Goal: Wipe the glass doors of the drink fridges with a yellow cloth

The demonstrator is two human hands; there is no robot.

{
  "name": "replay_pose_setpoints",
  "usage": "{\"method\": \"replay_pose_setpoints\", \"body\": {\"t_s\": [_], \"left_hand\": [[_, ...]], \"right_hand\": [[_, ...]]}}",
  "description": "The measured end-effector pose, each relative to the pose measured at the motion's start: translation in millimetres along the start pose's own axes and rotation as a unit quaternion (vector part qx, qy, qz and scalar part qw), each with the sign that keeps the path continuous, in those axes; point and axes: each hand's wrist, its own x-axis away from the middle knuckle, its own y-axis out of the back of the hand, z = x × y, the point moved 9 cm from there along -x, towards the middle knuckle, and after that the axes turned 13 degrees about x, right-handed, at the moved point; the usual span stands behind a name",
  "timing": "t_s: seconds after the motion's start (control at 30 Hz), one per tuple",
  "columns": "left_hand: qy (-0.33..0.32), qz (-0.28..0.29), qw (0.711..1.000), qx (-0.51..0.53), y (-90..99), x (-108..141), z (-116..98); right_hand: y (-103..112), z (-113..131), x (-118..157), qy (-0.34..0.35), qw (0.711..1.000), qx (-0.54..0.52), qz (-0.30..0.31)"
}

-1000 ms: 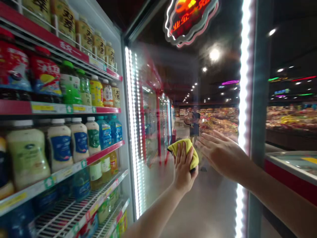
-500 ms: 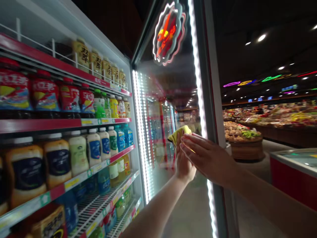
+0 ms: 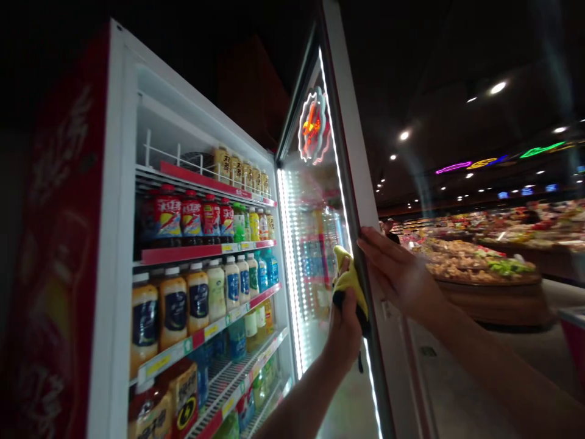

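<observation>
My left hand (image 3: 345,326) is closed around a yellow cloth (image 3: 351,286) with dark edging. The cloth is against the inner side of the glass fridge door (image 3: 315,244), by its lit edge strip. My right hand (image 3: 397,268) lies along the outer edge of the door frame (image 3: 359,201), fingers stretched out and holding nothing. The door stands open. Part of the left fingers is hidden behind the cloth.
The open fridge (image 3: 123,213) on the left has shelves of bottled drinks (image 3: 198,296), with red-labelled bottles (image 3: 169,213) above. A neon sign (image 3: 314,125) hangs on the door. Behind are a produce stand (image 3: 484,299) and a person (image 3: 390,228).
The view has moved back, showing more of the fridge. My right hand has left the left hand and cloth for the door's outer edge. The cloth is now beside the door's edge strip.
</observation>
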Motion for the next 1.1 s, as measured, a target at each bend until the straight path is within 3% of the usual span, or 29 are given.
{"method": "replay_pose_setpoints", "body": {"t_s": [0.13,0.27,0.37,0.47,0.6,0.87,1.0,1.1], "left_hand": [[-0.071,0.032,0.993,-0.086,5.7,1,-66],[-0.123,0.039,0.968,-0.215,18.4,8,-106],[-0.155,0.024,0.932,-0.328,28.2,9,-126],[-0.174,-0.013,0.875,-0.452,35.1,7,-143],[-0.164,-0.07,0.801,-0.571,51.4,6,-158],[-0.11,-0.162,0.73,-0.654,106.2,22,-178],[-0.047,-0.104,0.647,-0.754,115.1,15,-169],[0.016,-0.089,0.57,-0.817,139.1,9,-164]], "right_hand": [[2,10,-12,0.005,0.993,-0.095,-0.063],[0,9,-20,-0.027,0.969,-0.196,-0.148],[-19,1,-24,-0.106,0.93,-0.308,-0.17],[-53,7,-33,-0.15,0.867,-0.453,-0.141],[-89,39,-45,-0.132,0.798,-0.58,-0.099],[-117,119,-54,-0.056,0.735,-0.674,-0.053],[-130,136,-57,-0.092,0.701,-0.705,-0.05],[-142,141,-57,-0.129,0.692,-0.707,-0.069]]}}
